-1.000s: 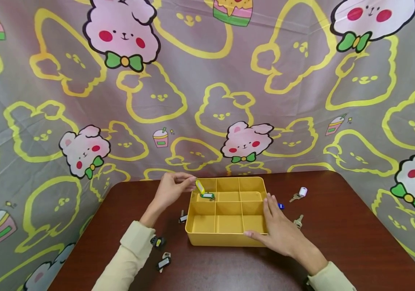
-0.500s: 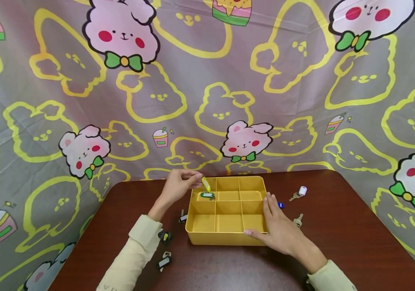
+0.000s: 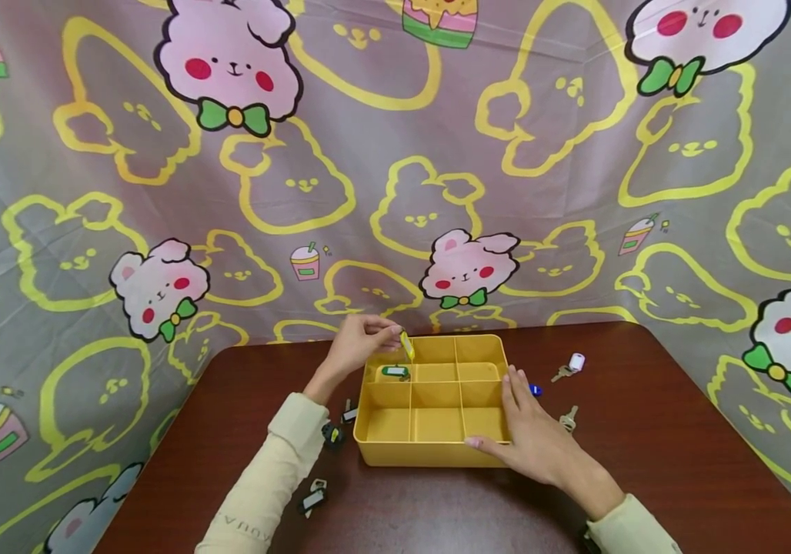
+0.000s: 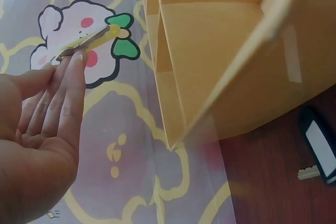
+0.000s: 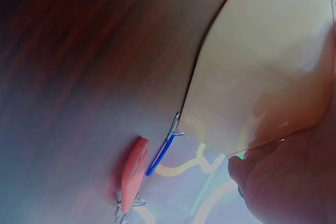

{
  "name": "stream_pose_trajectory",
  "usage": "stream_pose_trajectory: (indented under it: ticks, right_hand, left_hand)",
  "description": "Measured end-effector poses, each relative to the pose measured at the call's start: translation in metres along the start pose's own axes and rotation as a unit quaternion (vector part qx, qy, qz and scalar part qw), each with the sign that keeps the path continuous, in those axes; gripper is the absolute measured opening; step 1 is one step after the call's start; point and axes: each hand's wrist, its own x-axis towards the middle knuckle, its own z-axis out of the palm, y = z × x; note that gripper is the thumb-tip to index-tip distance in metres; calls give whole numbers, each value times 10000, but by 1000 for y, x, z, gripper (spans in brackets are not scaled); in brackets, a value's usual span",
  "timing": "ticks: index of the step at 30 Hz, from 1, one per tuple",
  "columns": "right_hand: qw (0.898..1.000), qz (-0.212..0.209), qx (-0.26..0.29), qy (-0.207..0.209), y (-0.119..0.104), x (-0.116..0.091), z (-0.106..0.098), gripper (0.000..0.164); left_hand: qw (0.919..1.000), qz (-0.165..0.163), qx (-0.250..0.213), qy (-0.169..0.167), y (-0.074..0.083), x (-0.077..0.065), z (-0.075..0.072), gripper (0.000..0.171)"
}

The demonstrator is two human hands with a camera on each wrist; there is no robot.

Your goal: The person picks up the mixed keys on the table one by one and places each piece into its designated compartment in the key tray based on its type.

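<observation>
Between the thumb and fingertips of my left hand (image 3: 357, 345) is a yellow key tag (image 3: 406, 346), held over the back row of a yellow divided box (image 3: 430, 455). The left wrist view shows the same yellow key tag (image 4: 100, 38) pinched at one end, angled upward. Inside the back left compartment lies a green key tag (image 3: 395, 371) with a key. My right hand (image 3: 541, 438) rests along the box's right side, fingers straight, thumb over the front rim. Beyond the box's right wall lies a blue key tag (image 3: 535, 391).
Left of the box are several dark key tags, including a black tag with keys (image 3: 312, 500). A white key tag (image 3: 577, 363) and a key (image 3: 569, 419) lie on the right of the brown table (image 3: 672, 431). The right wrist view shows a red tag (image 5: 134, 174). A patterned curtain (image 3: 562, 254) hangs behind.
My left hand has moved right with the yellow key tag, from the box's left rim to over the back row near the first divider. My right hand has stayed on the box.
</observation>
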Motion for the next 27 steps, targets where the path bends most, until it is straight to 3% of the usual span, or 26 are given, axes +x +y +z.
stream_pose_trajectory:
  ticks: [7,17,27]
  right_hand:
    - [10000,-17,14,-3,-1,0,-1,126]
    - [10000,23,17,-7,-1,0,0,126]
    - [9999,69,95,-62,-1,0,1,125]
  left_hand:
    - [9999,-8,99,-19,2,9,6,20]
    - [10000,4,-64,-65,6,22,9,20]
    - [9989,-197,-383,-198,2,33,17,19]
